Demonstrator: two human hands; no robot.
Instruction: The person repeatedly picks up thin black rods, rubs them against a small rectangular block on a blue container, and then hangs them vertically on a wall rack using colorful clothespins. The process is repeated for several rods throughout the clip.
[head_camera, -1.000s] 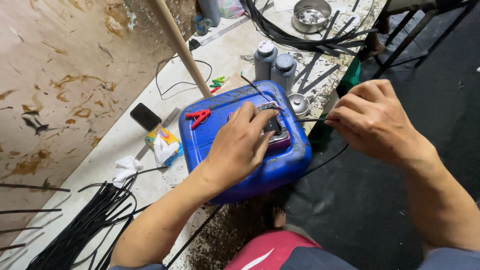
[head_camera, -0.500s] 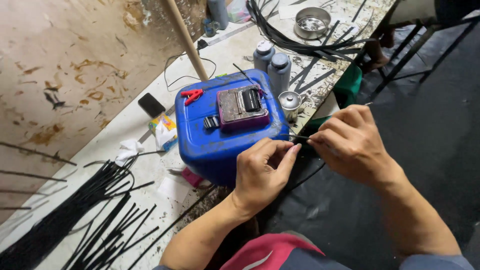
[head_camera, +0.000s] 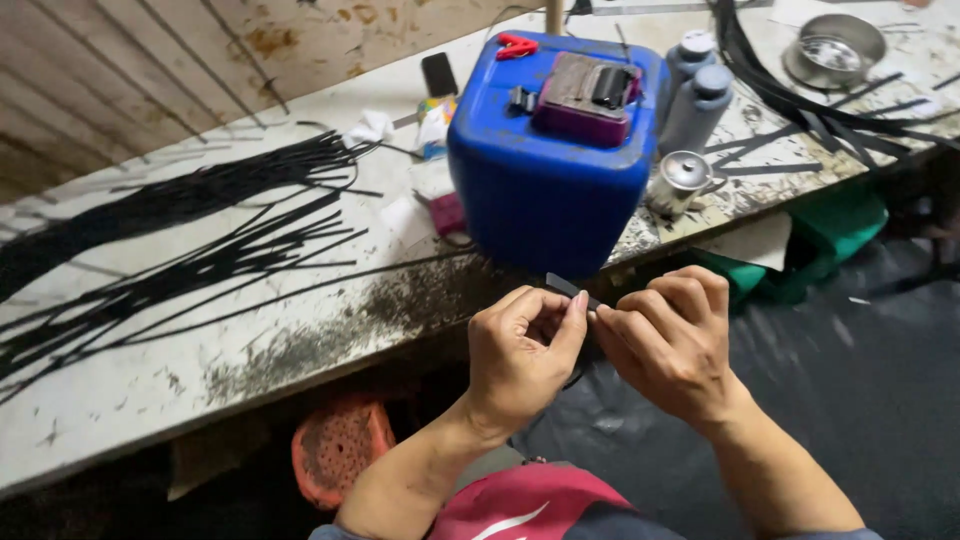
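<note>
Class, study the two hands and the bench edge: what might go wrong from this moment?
1. The left hand and right hand pinch a thin black strip off the bench edge, over the dark floor; if it slips, it may be hard to find.
2. The blue canister stands near the worktable's edge; a knock might tip it.
</note>
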